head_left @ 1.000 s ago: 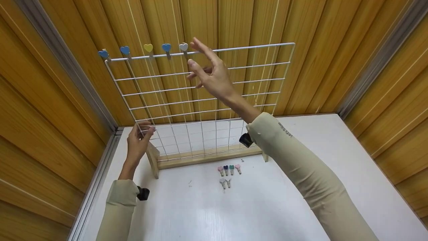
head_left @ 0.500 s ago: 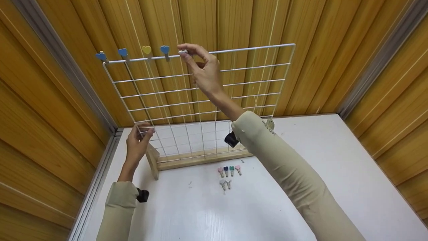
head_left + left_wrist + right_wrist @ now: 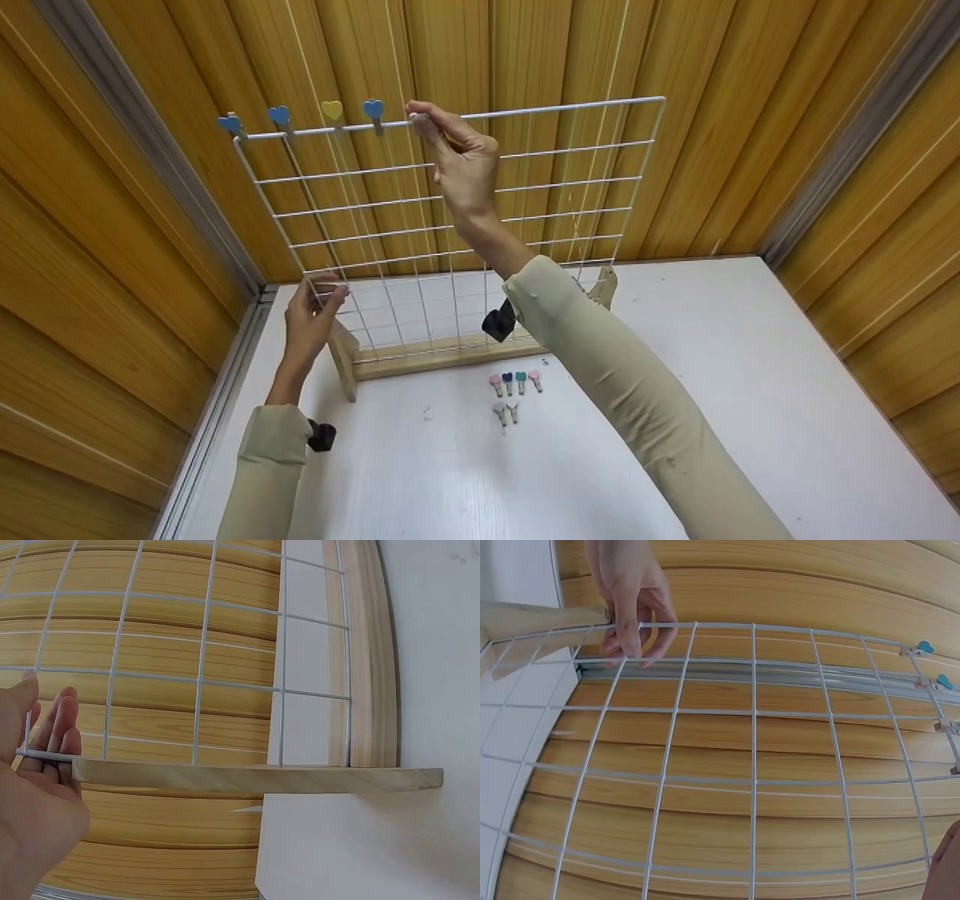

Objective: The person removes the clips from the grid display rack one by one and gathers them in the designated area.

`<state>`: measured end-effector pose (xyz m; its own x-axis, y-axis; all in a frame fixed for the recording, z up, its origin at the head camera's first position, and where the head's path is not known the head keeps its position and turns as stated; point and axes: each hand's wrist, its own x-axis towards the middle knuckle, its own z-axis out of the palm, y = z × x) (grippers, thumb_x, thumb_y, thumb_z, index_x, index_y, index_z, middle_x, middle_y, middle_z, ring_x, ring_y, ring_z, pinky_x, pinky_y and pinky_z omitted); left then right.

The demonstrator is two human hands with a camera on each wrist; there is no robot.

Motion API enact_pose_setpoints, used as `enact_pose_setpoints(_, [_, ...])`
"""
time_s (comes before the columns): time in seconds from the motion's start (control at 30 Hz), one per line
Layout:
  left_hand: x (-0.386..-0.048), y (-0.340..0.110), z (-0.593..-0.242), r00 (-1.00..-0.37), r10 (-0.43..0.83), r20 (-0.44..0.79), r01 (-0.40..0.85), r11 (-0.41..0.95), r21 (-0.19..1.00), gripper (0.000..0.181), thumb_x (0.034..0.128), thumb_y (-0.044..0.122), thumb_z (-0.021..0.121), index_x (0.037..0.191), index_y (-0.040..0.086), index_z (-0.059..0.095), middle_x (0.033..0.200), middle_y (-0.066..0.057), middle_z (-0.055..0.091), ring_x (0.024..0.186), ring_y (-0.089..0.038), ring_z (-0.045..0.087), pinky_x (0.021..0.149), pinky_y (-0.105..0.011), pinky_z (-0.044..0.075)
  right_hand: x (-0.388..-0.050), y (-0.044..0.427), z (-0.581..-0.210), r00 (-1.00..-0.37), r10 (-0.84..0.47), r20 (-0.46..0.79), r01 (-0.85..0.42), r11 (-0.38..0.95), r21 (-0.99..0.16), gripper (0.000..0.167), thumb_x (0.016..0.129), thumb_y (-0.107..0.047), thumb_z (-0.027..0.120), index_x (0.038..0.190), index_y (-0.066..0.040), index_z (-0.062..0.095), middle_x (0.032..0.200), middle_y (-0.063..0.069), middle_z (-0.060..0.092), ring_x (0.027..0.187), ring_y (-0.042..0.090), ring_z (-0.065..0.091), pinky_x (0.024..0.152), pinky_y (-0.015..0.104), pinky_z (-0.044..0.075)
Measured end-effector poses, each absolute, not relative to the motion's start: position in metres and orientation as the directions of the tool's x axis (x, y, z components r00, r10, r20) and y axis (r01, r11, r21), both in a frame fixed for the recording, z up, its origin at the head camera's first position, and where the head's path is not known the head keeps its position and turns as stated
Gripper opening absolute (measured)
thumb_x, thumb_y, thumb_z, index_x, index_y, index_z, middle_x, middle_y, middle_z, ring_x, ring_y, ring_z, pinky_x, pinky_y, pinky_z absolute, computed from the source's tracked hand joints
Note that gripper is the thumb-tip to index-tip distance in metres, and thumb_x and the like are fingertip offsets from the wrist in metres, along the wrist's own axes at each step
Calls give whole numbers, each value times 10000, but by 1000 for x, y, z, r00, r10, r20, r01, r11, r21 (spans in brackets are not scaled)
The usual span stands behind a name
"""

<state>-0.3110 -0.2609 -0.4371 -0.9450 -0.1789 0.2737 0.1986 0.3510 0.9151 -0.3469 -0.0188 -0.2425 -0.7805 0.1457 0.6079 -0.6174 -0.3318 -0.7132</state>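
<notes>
A white wire grid stands upright in a wooden base. My left hand grips its left edge low down; in the left wrist view the thumb and curled fingers of that hand go round the edge wire. At the top rail, my right hand pinches a white heart clip between thumb and finger, which mostly hide it. To its left on the rail sit a blue heart clip, a yellow one and two more blue ones. Only part of my right hand shows in the right wrist view.
On the white table, in front of the base, lie several loose heart clips, among them a navy one, a green one and a pale one. Wood-patterned walls stand behind and at both sides.
My right hand, spread beside the white heart clip a second ago, has moved left and closed its thumb and finger on it. The left hand stays on the grid's edge.
</notes>
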Motion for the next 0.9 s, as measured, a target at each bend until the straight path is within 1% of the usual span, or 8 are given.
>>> enact_pose_setpoints(0.07, [-311,-261,-437,-943,-178,282,209,345,915,310,1014,225,654,1276,83,572,1153,-134,669,929,-28,632,853,-161,488,-347,-20,-242,-788,150,597,-607,-355,-711,224,966,25,626,1161,106,702,1192,227,719,894,59,723,428,155,279])
enact_pose_setpoints(0.2, [-312,-260,-437,-941,-171,294,226,332,916,310,1014,214,656,1272,65,572,1167,-194,660,955,-87,648,857,-160,491,-348,-21,-241,-803,165,573,-589,-375,-716,225,969,16,625,1162,102,702,1193,224,718,859,49,707,435,154,273])
enact_pose_setpoints(0.27, [-312,-259,-437,-940,-172,294,225,332,916,311,1014,215,656,1273,64,573,1172,-200,661,960,-88,649,859,-158,489,-348,-22,-240,-815,169,554,-571,-395,-720,230,970,9,626,1167,102,701,1195,223,715,839,37,697,436,152,264])
enact_pose_setpoints(0.5, [-315,-256,-437,-943,-178,282,208,349,914,317,1010,240,663,1274,88,577,1162,-178,672,951,-75,648,838,-168,479,-348,-19,-237,-844,186,504,-530,-441,-725,243,974,10,619,1182,113,691,1199,224,711,855,57,707,435,135,277])
enact_pose_setpoints(0.63, [-316,-255,-439,-946,-177,271,196,353,915,333,1011,247,662,1284,81,571,1169,-171,669,945,-50,634,834,-167,473,-347,-19,-235,-855,201,479,-514,-459,-725,251,963,19,629,1187,113,691,1192,232,706,886,69,737,429,134,253])
enact_pose_setpoints(0.77, [-317,-253,-438,-946,-177,270,197,347,917,328,1015,253,654,1283,84,570,1178,-172,660,943,-42,629,825,-165,470,-348,-18,-231,-869,202,452,-493,-430,-756,251,950,-10,656,1178,79,714,1195,218,714,892,69,743,422,141,243])
enact_pose_setpoints(0.8, [-318,-253,-438,-946,-177,273,199,347,917,325,1017,255,651,1283,87,570,1179,-171,657,951,-59,633,823,-165,470,-349,-17,-229,-876,197,441,-482,-417,-771,249,947,-24,664,1174,62,723,1193,201,722,895,59,743,420,145,245])
enact_pose_setpoints(0.9, [-320,-253,-438,-944,-176,279,204,352,913,321,1019,262,648,1284,95,575,1185,-164,658,955,-66,636,823,-162,468,-351,-11,-221,-888,184,421,-460,-363,-811,247,947,-68,680,1169,19,742,1169,152,750,797,9,696,419,150,267])
